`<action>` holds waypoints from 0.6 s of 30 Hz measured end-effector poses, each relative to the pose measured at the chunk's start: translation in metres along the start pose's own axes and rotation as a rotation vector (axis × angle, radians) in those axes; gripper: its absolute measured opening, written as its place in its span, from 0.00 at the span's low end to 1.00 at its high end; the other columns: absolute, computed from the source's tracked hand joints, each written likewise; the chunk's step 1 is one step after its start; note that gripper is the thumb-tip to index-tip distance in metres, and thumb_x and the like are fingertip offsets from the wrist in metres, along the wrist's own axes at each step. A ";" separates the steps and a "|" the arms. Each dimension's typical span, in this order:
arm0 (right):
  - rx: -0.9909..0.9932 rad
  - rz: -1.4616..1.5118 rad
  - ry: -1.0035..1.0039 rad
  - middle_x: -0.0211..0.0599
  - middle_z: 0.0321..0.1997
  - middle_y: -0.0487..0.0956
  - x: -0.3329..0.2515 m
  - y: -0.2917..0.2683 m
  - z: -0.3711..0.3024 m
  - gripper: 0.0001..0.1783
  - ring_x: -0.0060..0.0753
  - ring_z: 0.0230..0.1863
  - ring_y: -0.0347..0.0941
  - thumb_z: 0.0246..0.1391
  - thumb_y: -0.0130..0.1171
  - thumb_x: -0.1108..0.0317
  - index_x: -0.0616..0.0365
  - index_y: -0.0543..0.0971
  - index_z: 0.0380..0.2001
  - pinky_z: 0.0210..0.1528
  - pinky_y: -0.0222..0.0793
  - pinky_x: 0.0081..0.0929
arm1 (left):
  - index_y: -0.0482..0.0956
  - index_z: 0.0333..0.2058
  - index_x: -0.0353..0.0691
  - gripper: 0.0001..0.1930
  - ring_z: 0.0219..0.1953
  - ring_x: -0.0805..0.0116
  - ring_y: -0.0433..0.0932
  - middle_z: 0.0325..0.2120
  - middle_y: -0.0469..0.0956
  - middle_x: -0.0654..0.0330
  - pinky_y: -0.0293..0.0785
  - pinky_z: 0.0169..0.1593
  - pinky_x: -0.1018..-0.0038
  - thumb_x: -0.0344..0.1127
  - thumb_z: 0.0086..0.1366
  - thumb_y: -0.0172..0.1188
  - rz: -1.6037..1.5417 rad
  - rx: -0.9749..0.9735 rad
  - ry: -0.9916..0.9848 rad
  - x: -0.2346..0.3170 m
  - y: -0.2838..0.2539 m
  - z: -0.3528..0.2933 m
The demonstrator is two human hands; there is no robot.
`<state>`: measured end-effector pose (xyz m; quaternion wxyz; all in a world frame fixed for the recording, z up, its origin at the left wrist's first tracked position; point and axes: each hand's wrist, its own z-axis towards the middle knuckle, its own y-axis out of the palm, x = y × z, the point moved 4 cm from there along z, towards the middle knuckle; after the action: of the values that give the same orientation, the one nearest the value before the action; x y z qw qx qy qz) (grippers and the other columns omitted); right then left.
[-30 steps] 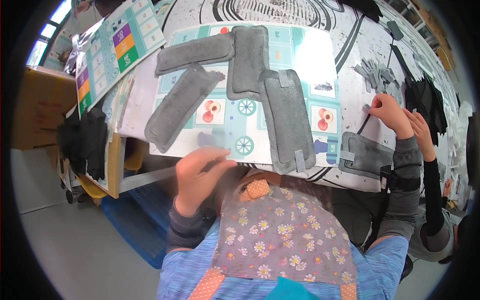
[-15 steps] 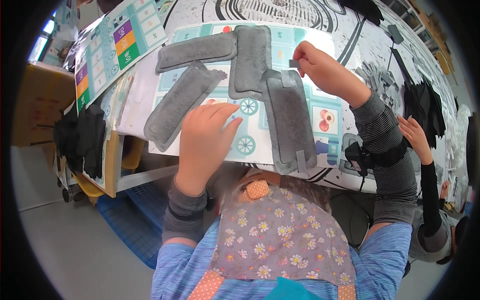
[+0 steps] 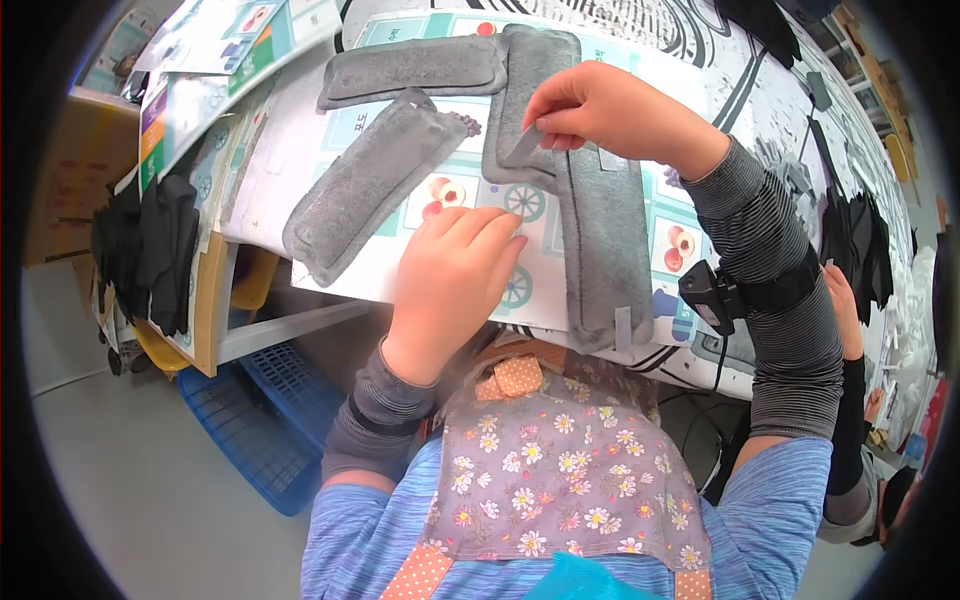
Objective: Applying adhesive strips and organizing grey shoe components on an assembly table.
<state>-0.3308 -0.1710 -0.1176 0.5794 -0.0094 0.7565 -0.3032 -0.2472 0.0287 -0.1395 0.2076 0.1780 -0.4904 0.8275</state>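
Several grey fuzzy oblong pads lie on a printed picture sheet (image 3: 545,290). My right hand (image 3: 620,115) pinches a small grey strip (image 3: 521,148) over the lower part of the upright middle pad (image 3: 530,75); I cannot tell whether the strip touches it. The right-hand pad (image 3: 605,250) has a light grey tab (image 3: 622,327) at its near end and another close to its far end. Fingers extended and nothing in them, my left hand (image 3: 450,265) is over the sheet, beside the slanted pad (image 3: 375,185). A fourth pad (image 3: 415,72) lies crosswise at the far left.
Black cloth pieces (image 3: 165,250) hang at the table's left side, above a blue plastic basket (image 3: 245,430). Printed sheets (image 3: 230,75) stand at the far left. Grey strips (image 3: 785,170) are piled to the right, near more black cloth (image 3: 855,215). Another person's hand (image 3: 845,305) is at the right.
My right hand has moved left with the grey strip, from beyond the right-hand pad to over the middle pad. My left hand stays low over the sheet. The view has shifted slightly.
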 end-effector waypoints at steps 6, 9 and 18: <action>-0.183 -0.355 0.026 0.36 0.30 0.81 -0.015 0.017 0.013 0.09 0.24 0.31 0.74 0.52 0.61 0.71 0.62 0.83 0.37 0.36 0.71 0.24 | 0.81 0.36 0.36 0.09 0.37 0.57 0.77 0.35 0.80 0.59 0.74 0.42 0.65 0.28 0.55 0.65 0.056 0.023 -0.036 -0.009 0.007 -0.001; -0.229 -0.307 0.067 0.36 0.30 0.81 -0.004 0.022 0.014 0.09 0.26 0.32 0.74 0.51 0.61 0.73 0.63 0.79 0.37 0.37 0.71 0.25 | 0.80 0.37 0.36 0.10 0.37 0.56 0.77 0.35 0.79 0.59 0.74 0.42 0.65 0.27 0.55 0.65 0.055 0.024 -0.029 -0.009 0.011 0.000; -0.111 -0.371 -0.060 0.36 0.27 0.76 0.000 0.026 0.019 0.13 0.30 0.30 0.72 0.47 0.62 0.76 0.60 0.68 0.33 0.34 0.69 0.28 | 0.81 0.44 0.37 0.16 0.37 0.56 0.75 0.36 0.77 0.58 0.72 0.42 0.65 0.27 0.54 0.65 0.109 0.019 -0.033 -0.010 0.020 -0.001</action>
<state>-0.3054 -0.1582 -0.1324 0.5345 -0.1899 0.7397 -0.3620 -0.2488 0.0193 -0.1595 0.1525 0.1669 -0.4948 0.8391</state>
